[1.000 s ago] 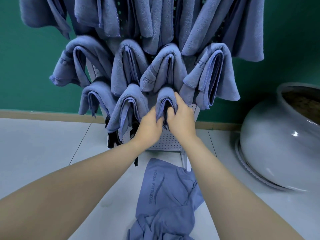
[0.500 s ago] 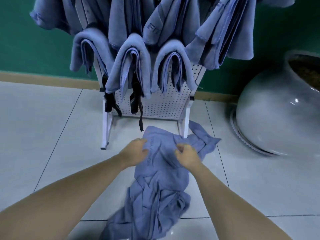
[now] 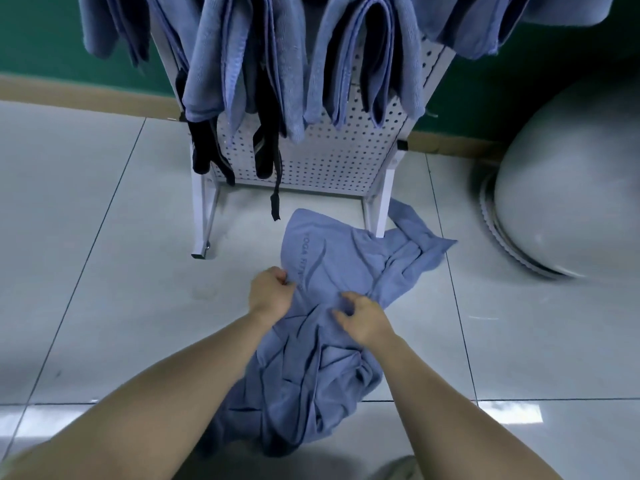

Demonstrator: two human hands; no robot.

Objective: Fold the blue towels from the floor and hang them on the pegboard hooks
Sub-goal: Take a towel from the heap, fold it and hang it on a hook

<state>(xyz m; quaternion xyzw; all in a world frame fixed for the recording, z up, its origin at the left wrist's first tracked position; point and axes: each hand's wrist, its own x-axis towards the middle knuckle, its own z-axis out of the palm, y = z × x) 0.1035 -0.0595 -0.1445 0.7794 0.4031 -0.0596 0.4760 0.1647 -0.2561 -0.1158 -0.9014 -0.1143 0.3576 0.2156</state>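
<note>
Blue towels [image 3: 311, 341] lie heaped on the floor tiles [image 3: 104, 271] below the pegboard [image 3: 318, 157]. Left hand [image 3: 272, 294] pinches an edge, right hand [image 3: 363, 318] clutches a fold — tangled layers risk lifting 2 towels together.

The glossy pale grey tiled floor [image 3: 104, 271] with thin dark grout lines carries a crumpled heap of blue microfibre towels [image 3: 332, 341], the white metal legs of a perforated pegboard stand [image 3: 202, 220] behind the heap, and a large rounded grey ceramic pot [image 3: 568, 202] standing at the right.
</note>
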